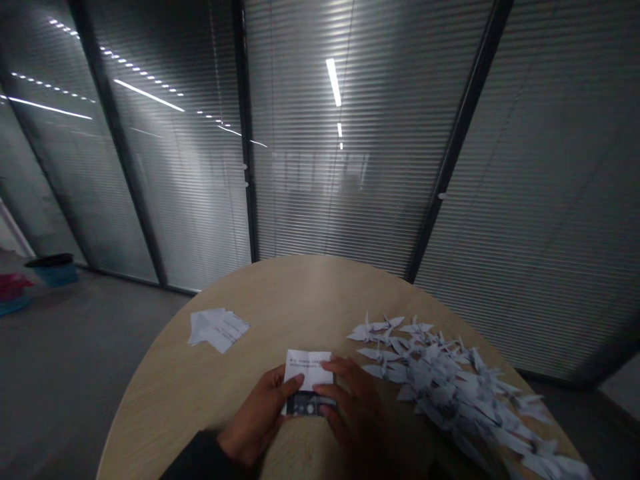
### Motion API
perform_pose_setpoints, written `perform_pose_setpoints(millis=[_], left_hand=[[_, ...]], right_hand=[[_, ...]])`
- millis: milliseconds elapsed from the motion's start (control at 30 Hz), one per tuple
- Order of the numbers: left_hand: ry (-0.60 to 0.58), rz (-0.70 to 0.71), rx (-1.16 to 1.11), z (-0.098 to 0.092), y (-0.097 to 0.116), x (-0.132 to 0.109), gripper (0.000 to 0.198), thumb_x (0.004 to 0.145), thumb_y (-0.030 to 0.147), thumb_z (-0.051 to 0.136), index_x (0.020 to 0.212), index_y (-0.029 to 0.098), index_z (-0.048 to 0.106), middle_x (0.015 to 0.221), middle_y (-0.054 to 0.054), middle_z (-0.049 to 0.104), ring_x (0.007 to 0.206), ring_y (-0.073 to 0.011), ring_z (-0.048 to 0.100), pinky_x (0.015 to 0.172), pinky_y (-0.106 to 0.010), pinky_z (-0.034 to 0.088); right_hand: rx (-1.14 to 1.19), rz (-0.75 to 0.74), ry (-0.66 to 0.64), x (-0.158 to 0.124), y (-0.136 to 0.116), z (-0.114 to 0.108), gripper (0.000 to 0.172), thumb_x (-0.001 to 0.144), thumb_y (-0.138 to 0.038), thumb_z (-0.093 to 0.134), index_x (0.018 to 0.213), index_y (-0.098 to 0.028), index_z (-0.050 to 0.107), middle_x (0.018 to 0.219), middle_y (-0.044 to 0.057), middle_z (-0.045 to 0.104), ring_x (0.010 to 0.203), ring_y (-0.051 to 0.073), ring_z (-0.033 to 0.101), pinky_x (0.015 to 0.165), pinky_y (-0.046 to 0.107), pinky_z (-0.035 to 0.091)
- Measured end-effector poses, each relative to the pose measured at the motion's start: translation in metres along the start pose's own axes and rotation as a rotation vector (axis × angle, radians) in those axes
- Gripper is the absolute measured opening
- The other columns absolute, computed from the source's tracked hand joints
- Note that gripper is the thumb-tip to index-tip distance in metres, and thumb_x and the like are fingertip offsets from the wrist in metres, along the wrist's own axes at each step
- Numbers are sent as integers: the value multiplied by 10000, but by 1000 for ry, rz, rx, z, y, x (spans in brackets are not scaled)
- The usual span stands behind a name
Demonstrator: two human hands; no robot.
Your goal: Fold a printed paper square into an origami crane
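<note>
A small printed sheet of paper (309, 366) is held low over the near part of the round table. Its upper part is white with lines of text and a crease, and a dark printed strip shows along the bottom. My left hand (263, 413) grips the left edge, thumb on top. At the right edge, my right hand (353, 400) has its fingertips on the paper, fingers somewhat apart, its lower part in shadow. Many folded paper cranes (450, 380) lie heaped to the right of my right hand.
The round wooden table (320, 287) carries a loose stack of paper squares (219, 328) at left. Glass partitions with blinds (345, 200) stand behind it. On the floor at far left are a blue bin (54, 272) and a red-and-blue container (13, 293).
</note>
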State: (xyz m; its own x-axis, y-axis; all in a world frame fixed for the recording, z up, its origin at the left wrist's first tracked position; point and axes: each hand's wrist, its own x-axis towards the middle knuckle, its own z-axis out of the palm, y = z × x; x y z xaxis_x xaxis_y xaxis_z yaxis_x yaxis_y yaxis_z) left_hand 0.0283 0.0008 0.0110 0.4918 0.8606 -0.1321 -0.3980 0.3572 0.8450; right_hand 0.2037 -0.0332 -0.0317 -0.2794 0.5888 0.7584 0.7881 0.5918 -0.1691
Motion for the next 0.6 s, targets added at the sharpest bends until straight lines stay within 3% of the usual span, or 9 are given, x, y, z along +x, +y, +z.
perform_pose_setpoints(millis=[167, 300, 467, 600], left_hand=[[91, -35, -39, -1, 2, -1, 326, 664, 239, 796, 940, 88, 713, 898, -127, 734, 705, -187, 669, 623, -235, 523], [131, -85, -75, 2, 4, -3, 228, 709, 155, 746, 914, 67, 703, 886, -136, 733, 668, -169, 672, 597, -219, 539], [110, -96, -133, 3, 5, -2, 195, 727, 112, 705, 912, 53, 686, 877, -151, 727, 686, -197, 688, 570, -228, 540], [81, -69, -156, -2, 1, 0, 206, 722, 120, 705, 918, 61, 676, 859, -139, 725, 715, -203, 687, 594, -235, 541]], right_hand=[[-12, -78, -40, 1, -1, -3, 269, 788, -299, 640, 1045, -265, 571, 1219, 51, 582, 1233, 242, 462, 1052, 476, 354], [-9, -55, -51, -1, 3, 1, 249, 770, -276, 667, 1004, -276, 583, 1183, 37, 604, 1210, 247, 491, 1054, 486, 346], [28, -62, -16, 2, 3, 1, 144, 806, -223, 634, 936, -279, 602, 1068, 4, 659, 1135, 208, 552, 1058, 468, 348], [64, -3, -121, 9, -3, -7, 107, 829, -223, 625, 905, -297, 633, 1000, -26, 688, 1067, 186, 594, 1046, 454, 373]])
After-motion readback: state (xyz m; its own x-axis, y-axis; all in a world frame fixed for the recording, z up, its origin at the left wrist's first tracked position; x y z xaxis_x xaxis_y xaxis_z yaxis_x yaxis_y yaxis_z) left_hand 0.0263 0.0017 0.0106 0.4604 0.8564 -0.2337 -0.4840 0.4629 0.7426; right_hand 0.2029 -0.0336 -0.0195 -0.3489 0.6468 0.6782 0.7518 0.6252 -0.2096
